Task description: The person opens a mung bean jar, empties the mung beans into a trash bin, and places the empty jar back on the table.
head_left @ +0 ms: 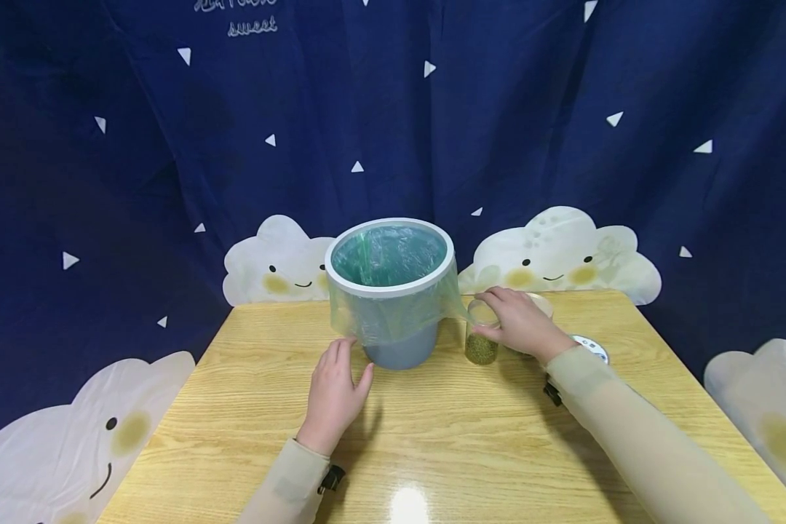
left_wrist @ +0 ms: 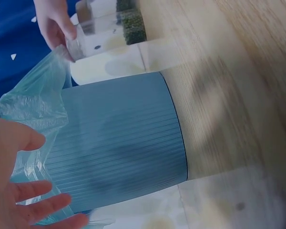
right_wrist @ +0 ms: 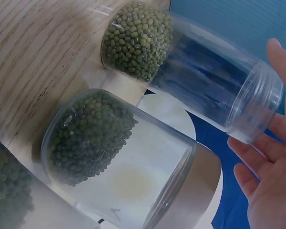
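So the bean jar (head_left: 481,351) is stood upright on the table (head_left: 445,444), just right of the bin (head_left: 402,353), mouth up, long axis vertical. Its neck's gripped by the right hand (head_left: 522,320), probably for steadiness. Bag's (head_left: 372,316) draped over the rim, presumably against slipping. Nothing's held by the loosely spread left hand (head_left: 334,397).

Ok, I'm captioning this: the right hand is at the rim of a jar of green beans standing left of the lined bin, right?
Not left: in the head view the jar stands right of the lined bin. The right hand is at the jar's rim.
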### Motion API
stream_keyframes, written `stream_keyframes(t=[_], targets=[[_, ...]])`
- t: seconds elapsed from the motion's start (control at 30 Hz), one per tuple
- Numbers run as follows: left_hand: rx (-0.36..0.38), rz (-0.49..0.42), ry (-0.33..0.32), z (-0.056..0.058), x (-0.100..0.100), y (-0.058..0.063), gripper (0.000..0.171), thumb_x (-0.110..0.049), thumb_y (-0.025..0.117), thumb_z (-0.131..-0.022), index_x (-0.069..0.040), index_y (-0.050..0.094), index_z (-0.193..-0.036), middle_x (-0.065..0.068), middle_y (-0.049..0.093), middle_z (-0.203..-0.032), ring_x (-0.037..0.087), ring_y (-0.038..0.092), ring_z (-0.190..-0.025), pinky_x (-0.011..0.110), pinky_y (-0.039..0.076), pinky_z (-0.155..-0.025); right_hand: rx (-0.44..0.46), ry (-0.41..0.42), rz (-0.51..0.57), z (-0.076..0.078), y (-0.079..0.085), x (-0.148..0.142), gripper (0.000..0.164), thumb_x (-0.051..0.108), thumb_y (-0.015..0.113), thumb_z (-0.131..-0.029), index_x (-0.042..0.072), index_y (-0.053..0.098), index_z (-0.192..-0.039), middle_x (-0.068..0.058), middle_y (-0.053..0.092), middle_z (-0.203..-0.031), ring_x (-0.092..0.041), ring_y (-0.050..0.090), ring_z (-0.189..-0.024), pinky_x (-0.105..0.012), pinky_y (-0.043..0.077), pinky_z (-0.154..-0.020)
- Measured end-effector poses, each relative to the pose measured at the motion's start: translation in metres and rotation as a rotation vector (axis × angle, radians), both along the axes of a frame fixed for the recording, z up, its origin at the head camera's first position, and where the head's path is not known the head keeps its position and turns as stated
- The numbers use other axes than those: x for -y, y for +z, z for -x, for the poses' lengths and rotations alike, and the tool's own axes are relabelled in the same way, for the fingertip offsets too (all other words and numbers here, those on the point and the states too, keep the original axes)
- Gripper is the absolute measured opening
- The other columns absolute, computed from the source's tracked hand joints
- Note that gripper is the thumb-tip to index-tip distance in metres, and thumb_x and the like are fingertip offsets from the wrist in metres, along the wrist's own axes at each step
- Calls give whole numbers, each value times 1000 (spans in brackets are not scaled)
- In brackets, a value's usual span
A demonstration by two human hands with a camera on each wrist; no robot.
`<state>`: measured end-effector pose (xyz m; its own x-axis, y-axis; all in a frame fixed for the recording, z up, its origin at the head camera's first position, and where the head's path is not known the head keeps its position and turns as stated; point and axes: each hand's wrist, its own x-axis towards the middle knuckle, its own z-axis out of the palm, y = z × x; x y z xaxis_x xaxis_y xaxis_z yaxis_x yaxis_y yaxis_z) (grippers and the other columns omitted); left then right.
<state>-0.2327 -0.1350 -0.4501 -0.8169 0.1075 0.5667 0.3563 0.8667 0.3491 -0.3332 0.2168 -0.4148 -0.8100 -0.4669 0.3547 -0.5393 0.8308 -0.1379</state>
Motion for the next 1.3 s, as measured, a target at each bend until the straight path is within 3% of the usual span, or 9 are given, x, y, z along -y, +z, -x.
stream_keyframes(t=[0.27,0.5,0.87,1.1,1.3], targets=[[28,-2,-18,0,-1,0,51,-23,76,-93,0,57,-135,20,62,-132,39,62,-121,53,51,-102,5,12,-19,1,-2,3,78,49,79,-87,0,55,-144,-19,63,-132,-41,61,-120,-60,47,-103],[-10,5,-108,0,-5,0,46,-22,76,-93,-2,60,-130,15,66,-126,34,65,-115,51,54,-98,3,1,5,0,-5,4,72,40,82,-87,0,57,-141,-20,64,-123,-41,63,-112,-59,48,-102],[-47,-40,-183,-1,-9,5,44,-27,77,-93,-3,62,-128,11,67,-122,28,67,-113,46,56,-97,37,-16,133,-6,-8,-1,73,44,82,-86,3,58,-141,-17,63,-126,-37,66,-110,-53,54,-96],[-68,-93,-217,-3,-15,16,41,-25,76,-94,-3,62,-126,10,67,-121,26,66,-113,44,55,-97,27,-54,195,-19,4,-5,69,46,81,-87,7,59,-140,-14,61,-127,-31,67,-105,-51,57,-85],[-51,-108,-207,-3,-20,23,40,-25,74,-95,-4,62,-127,10,67,-122,26,65,-114,43,54,-99,31,-71,249,-30,19,-7,70,40,82,-87,7,56,-143,-16,60,-131,-35,67,-108,-53,57,-87]])
